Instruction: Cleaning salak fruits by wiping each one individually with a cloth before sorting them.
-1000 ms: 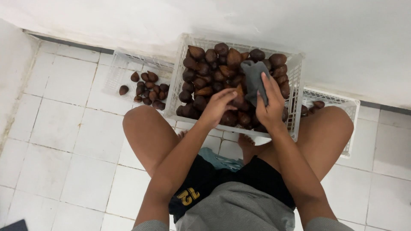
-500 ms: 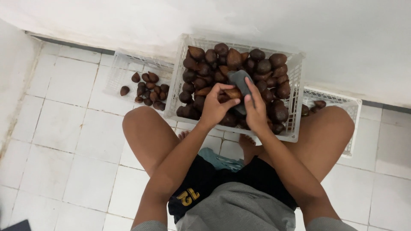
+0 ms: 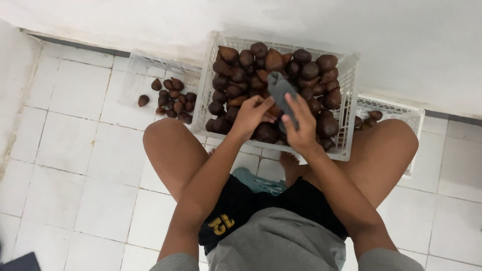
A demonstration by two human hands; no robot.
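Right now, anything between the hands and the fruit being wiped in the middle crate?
Nothing visible. The left hand grips a brown fruit over the middle crate, and the right hand presses a grey cloth directly against it.

No packages, labels, signs, screens.

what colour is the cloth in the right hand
Dark grey: the folded cloth held by the right hand over the fruit, seen in the head view.
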